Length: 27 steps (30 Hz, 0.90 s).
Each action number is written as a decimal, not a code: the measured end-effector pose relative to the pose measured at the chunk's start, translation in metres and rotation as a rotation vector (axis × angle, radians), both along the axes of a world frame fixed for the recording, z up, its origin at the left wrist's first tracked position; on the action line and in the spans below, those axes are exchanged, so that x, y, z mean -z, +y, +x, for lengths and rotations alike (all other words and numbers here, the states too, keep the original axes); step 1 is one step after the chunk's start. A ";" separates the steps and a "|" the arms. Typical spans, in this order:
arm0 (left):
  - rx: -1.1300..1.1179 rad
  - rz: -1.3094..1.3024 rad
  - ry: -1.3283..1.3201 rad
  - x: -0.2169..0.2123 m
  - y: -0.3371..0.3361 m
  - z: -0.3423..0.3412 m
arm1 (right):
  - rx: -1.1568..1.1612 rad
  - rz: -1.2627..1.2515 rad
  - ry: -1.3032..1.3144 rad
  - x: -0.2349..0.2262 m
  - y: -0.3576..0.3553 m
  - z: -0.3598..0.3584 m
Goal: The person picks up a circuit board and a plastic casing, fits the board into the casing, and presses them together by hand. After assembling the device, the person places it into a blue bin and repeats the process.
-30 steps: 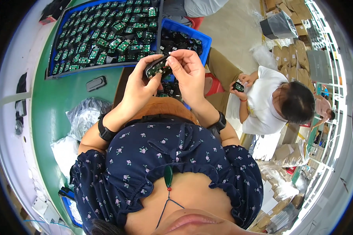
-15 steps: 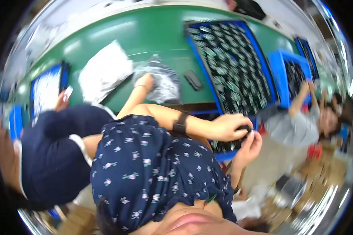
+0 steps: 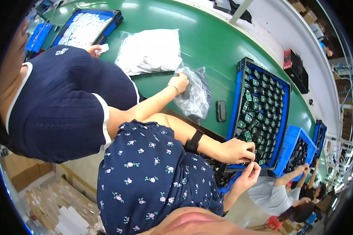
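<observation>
Left hand [image 3: 235, 151]: fingers were curled | Right hand [image 3: 247, 179]: fingertips pinched just beside it; whether either gripped anything could not be told | Circuit boards [image 3: 259, 116]: lay spread in the blue-edged tray [image 3: 234, 121] on the green worktop [image 3: 208, 43], near both hands | Risk: a nudge from the co-worker's arm [image 3: 153, 106] could have jolted the left hand, disordering boards.

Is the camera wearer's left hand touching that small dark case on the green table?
Apart: the head view shows bare green table between the left hand and the small dark case.
</observation>
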<state>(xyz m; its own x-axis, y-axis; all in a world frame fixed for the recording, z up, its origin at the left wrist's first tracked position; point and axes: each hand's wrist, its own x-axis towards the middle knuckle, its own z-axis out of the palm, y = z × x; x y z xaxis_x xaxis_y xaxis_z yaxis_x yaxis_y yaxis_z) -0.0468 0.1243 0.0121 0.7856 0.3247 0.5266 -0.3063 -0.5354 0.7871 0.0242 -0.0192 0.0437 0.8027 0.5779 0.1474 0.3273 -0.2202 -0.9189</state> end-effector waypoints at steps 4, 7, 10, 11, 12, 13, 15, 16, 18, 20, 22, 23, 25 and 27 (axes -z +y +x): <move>-0.004 0.043 0.026 -0.004 0.000 0.001 | -0.060 -0.107 -0.026 -0.005 -0.002 0.006; 0.001 0.066 -0.008 -0.006 -0.004 0.002 | -0.056 -0.083 -0.024 -0.004 -0.004 0.005; 0.004 0.004 0.023 -0.008 -0.007 0.000 | -0.038 -0.064 -0.209 -0.006 -0.001 -0.001; 0.012 -0.077 0.034 -0.007 -0.008 0.001 | -0.055 -0.064 -0.253 -0.005 -0.002 -0.002; 0.017 -0.162 0.050 -0.009 -0.008 -0.003 | -0.070 -0.086 -0.321 -0.005 -0.002 -0.004; 0.046 -0.209 0.113 -0.006 -0.007 -0.004 | -0.088 -0.089 -0.388 -0.004 -0.001 -0.004; 0.119 -0.252 0.112 -0.010 -0.007 -0.004 | -0.087 -0.146 -0.607 -0.015 -0.001 -0.011; 0.129 -0.258 0.137 -0.009 -0.005 -0.005 | -0.078 -0.161 -0.581 -0.013 0.000 -0.011; 0.192 -0.313 0.121 -0.007 -0.011 -0.008 | -0.074 -0.211 -0.607 -0.014 -0.007 -0.014; 0.282 -0.389 0.121 -0.004 -0.018 -0.006 | -0.044 -0.201 -0.515 -0.015 -0.014 -0.015; 0.317 -0.404 0.136 0.002 -0.028 -0.002 | -0.044 -0.173 -0.421 -0.017 -0.023 -0.015; 0.395 -0.421 0.194 -0.002 -0.027 -0.001 | -0.007 -0.102 -0.371 -0.016 -0.025 -0.015; 0.492 -0.453 0.189 -0.001 -0.031 0.003 | 0.052 -0.019 -0.273 -0.012 -0.036 -0.009; 0.579 -0.530 0.301 0.001 -0.034 0.006 | 0.132 0.000 -0.145 -0.001 -0.052 0.001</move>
<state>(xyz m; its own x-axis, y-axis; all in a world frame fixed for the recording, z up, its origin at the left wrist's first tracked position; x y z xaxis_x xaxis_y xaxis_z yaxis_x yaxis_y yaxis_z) -0.0411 0.0904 0.0109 0.9869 -0.0271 0.1592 -0.1556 0.1054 0.9822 0.0251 -0.0711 0.0444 0.8419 0.4688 0.2672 0.4246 -0.2699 -0.8642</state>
